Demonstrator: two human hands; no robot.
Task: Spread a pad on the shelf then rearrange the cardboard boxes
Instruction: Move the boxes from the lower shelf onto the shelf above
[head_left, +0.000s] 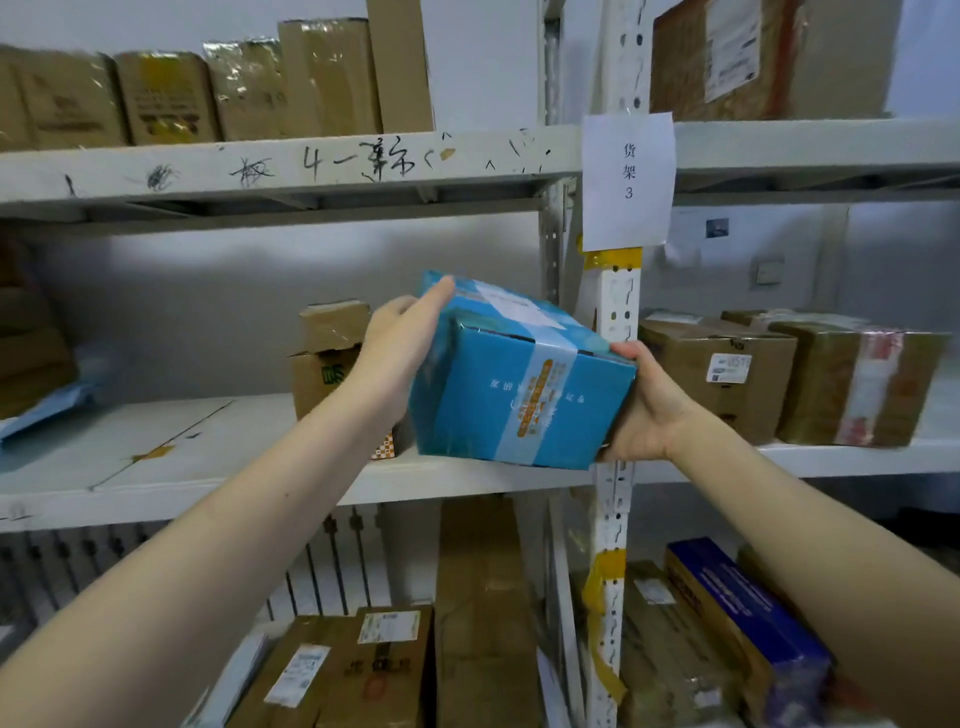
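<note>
Both hands are on the blue cardboard box (519, 384), tilted, in front of the middle shelf (467, 480). The left hand (397, 348) presses flat against its left side, fingers straight; the right hand (649, 410) grips the right corner, thumb on top. A flat white sheet (171, 441) covers the shelf. A torn brown box (327, 353) stands just behind the left hand. The white upright post (615, 312) rises just beside the right hand, taped brown boxes (722, 374) beyond it.

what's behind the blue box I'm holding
A brown cardboard box stands on the shelf behind the blue box, its right part covered. An orange-checked corner peeks out below. Anything further right is hidden.
</note>
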